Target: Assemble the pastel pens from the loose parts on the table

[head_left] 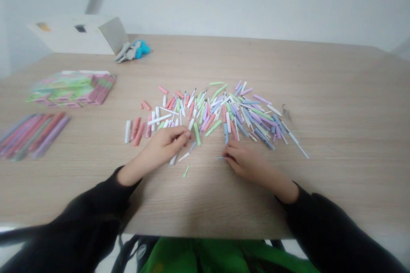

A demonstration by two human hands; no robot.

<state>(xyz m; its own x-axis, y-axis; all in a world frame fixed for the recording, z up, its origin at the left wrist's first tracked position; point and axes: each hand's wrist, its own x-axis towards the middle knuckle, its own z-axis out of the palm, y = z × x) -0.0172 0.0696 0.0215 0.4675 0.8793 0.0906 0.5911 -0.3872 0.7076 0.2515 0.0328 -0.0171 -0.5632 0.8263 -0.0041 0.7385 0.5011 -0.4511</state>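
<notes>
A loose heap of pen parts [208, 108] in white, pink, green, blue and purple spreads over the table in front of me. My left hand [169, 143] is at the heap's near left edge with thumb and fingers pinched together. A white pen cap [191, 124] shows just beyond those fingertips; I cannot tell if it is gripped. At the near middle edge, my right hand [245, 160] has its fingers closed, and a thin blue pen part [221, 158] pokes out from them. Between the hands lies a small green piece [186, 171].
Finished-looking pens [41, 134] lie in a row at the left. Behind them is a stack of pink and green packs [73, 89]. A white box [83, 36] and a grey and blue cloth bundle [133, 50] stand at the back left, near the wall.
</notes>
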